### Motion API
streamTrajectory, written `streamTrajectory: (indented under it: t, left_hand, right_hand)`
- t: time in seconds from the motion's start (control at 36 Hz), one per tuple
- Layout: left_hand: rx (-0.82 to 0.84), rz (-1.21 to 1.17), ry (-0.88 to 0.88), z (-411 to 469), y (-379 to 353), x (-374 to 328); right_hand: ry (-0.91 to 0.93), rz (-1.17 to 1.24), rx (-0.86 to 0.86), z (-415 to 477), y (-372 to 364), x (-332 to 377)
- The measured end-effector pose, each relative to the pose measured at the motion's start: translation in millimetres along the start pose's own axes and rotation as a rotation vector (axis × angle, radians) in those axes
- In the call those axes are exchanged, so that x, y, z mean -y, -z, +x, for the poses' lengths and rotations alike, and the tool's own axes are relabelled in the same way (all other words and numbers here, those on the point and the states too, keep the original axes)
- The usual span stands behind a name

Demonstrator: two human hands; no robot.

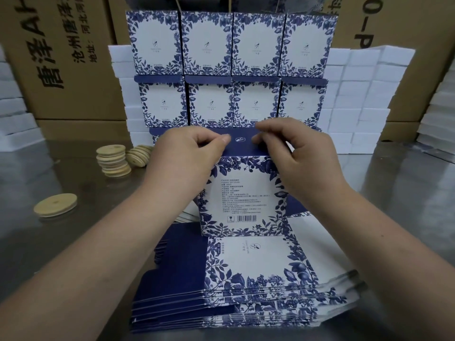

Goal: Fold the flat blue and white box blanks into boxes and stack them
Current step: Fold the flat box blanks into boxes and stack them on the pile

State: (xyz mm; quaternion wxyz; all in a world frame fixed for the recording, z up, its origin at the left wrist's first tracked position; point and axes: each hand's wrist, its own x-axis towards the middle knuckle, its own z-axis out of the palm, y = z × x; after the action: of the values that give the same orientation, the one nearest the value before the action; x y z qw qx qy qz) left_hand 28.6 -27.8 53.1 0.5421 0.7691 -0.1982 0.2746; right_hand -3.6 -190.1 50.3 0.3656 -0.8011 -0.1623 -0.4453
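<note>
Pinching the navy lid flap (242, 143) of the light, creasable box (242, 195), left hand (189, 148) and right hand (293, 143) close fingertips on its top edge.

A steel table (73, 193) fills the foreground, dull and reflective under flat, even light. Brown cartons (56, 65) printed with black Chinese characters stand behind it like a wall, left and right. White foam blocks (357, 94) are stacked in columns against them on both sides. Round wooden lids (113, 158) sit in a short pile at left, one lid (55, 204) lying apart, nearer.
</note>
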Motion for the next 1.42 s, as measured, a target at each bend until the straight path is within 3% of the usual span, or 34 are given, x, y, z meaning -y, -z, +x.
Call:
streamTrajectory:
  t: [0.17, 0.28, 0.36, 0.5, 0.56, 0.69, 0.92, 1.19, 1.28, 1.42]
  left_hand:
    - [0.208, 0.106, -0.004, 10, 16, -3]
    - [0.436, 0.093, -0.021, 16, 26, -4]
    - [0.508, 0.148, -0.066, 18, 32, -7]
    - [0.385, 0.434, -0.312, 11, 22, -7]
    - [0.318, 0.379, -0.383, 6, 15, -4]
    - [0.182, 0.092, -0.375, -4, 3, 14]
    - [0.13, -0.015, -0.38, -6, -3, 18]
    - [0.16, -0.068, -0.342, -3, 0, 17]
    - [0.193, -0.126, -0.265, -1, 3, 16]
    - [0.397, -0.134, -0.208, 11, 21, 12]
  right_hand:
    - [0.105, -0.104, 0.163, -2, 2, 3]
    - [0.086, -0.087, 0.257, 5, 10, 6]
    - [0.102, -0.119, 0.332, 7, 11, 7]
    - [0.046, -0.123, 0.295, 5, 7, 6]
    - [0.021, -0.113, 0.275, 6, 7, 6]
    - [0.005, -0.071, 0.283, 4, 6, 7]
    - [0.052, -0.04, 0.24, 0, 3, 7]
    - [0.138, -0.038, 0.245, 1, 3, 7]
    - [0.063, 0.07, 0.363, 7, 12, 2]
    - [-0.071, 0.067, 0.529, 18, 34, -8]
